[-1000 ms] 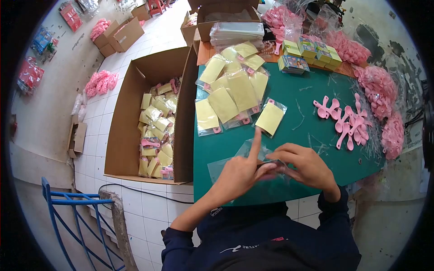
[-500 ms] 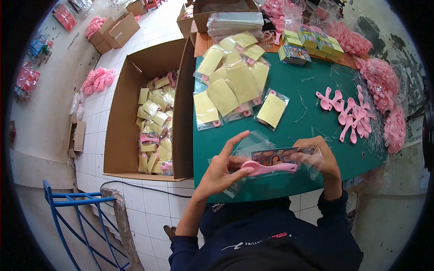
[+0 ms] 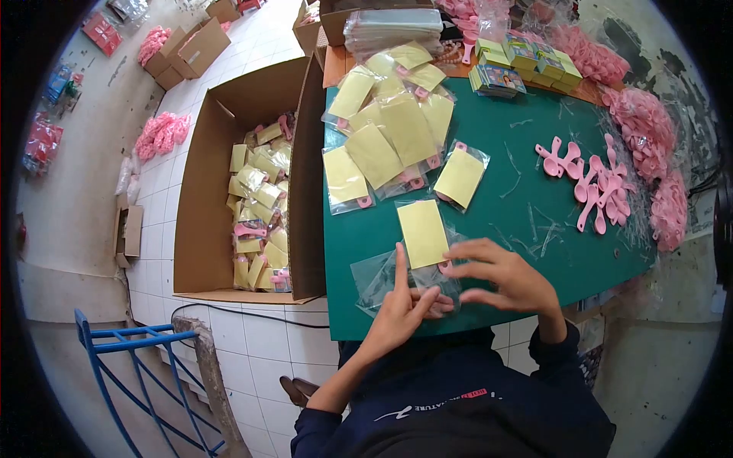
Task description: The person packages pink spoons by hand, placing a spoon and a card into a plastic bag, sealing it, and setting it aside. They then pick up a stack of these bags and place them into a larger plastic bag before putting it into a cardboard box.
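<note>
A bagged yellow card (image 3: 424,233) lies on the green table (image 3: 504,183), with a bit of pink spoon showing at its lower right. My left hand (image 3: 401,314) rests over clear plastic bags (image 3: 372,278) below the card, index finger stretched out along the card's left edge; nothing is clearly gripped. At the card's right, my right hand (image 3: 504,278) has its fingers spread, the fingertips close to the spoon end. A single bagged card (image 3: 461,177) lies farther back, beside a pile of bagged yellow cards (image 3: 372,153).
A large cardboard box (image 3: 309,183) with bagged cards stands left of the table. Loose pink spoons (image 3: 586,183) lie at the right, with bags of spoons (image 3: 641,137) along the edge. Card stacks (image 3: 496,81) and plastic sleeves (image 3: 393,32) sit at the back. A blue metal frame (image 3: 130,345) stands lower left.
The bagged card and spoon, held up in both hands before, now lie on the table, yellow side up. My right hand has let go and opened; my left hand is lower.
</note>
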A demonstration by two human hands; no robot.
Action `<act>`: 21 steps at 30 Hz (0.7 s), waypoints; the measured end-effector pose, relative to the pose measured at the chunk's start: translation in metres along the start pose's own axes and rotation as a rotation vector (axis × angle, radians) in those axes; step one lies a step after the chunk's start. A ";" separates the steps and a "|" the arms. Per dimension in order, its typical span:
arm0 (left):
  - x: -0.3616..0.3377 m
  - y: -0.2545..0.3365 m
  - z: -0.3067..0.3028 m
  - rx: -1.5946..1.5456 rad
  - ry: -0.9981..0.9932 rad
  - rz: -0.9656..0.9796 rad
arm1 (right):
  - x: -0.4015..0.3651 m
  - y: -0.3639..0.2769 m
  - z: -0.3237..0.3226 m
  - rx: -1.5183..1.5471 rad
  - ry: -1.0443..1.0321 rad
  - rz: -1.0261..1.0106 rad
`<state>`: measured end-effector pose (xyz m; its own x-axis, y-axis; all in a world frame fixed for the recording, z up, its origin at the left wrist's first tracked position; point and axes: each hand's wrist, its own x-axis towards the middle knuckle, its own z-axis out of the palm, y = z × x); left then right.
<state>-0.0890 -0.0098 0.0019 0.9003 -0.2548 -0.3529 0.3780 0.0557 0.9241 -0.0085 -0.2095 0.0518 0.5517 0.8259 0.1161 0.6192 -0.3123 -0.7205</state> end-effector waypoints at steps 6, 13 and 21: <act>-0.016 -0.015 -0.004 -0.068 -0.013 0.035 | 0.003 0.004 0.033 -0.355 0.077 0.101; -0.027 -0.015 -0.011 -0.248 -0.142 0.083 | 0.008 -0.001 0.037 -0.457 0.113 0.086; -0.030 -0.007 -0.008 -0.384 -0.094 0.088 | 0.006 -0.028 0.049 -0.156 0.074 -0.048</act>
<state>-0.1165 0.0053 0.0047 0.9158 -0.3191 -0.2437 0.3697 0.4329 0.8221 -0.0497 -0.1731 0.0390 0.5555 0.8065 0.2024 0.7219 -0.3471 -0.5986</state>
